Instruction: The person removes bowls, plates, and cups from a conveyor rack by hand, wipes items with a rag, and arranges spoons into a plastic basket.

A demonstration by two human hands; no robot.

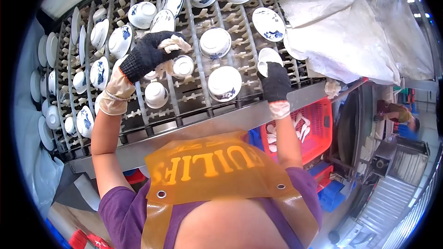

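My left hand (152, 54) wears a black knit glove over a pale rubber one. Its pale fingers are curled together above the rack; whether anything is inside them is hidden. Just below those fingers sits a small white bowl (183, 66), upside down. At the rack's right side, my right hand (276, 82), in a black glove, grips a small white bowl (270, 56) by its near side. Part of another white rim shows beside the fingers. Between my hands, two larger upturned bowls (224, 83) with blue patterns lie on the pegged conveyor rack (197, 103).
More blue-patterned bowls and plates (120, 40) cover the rack's left and far parts. White plastic sheeting (327, 23) drapes over the right end. Below the metal edge (221, 122), a red basket (318, 143) holds several white spoons. Another person (397, 111) is at far right.
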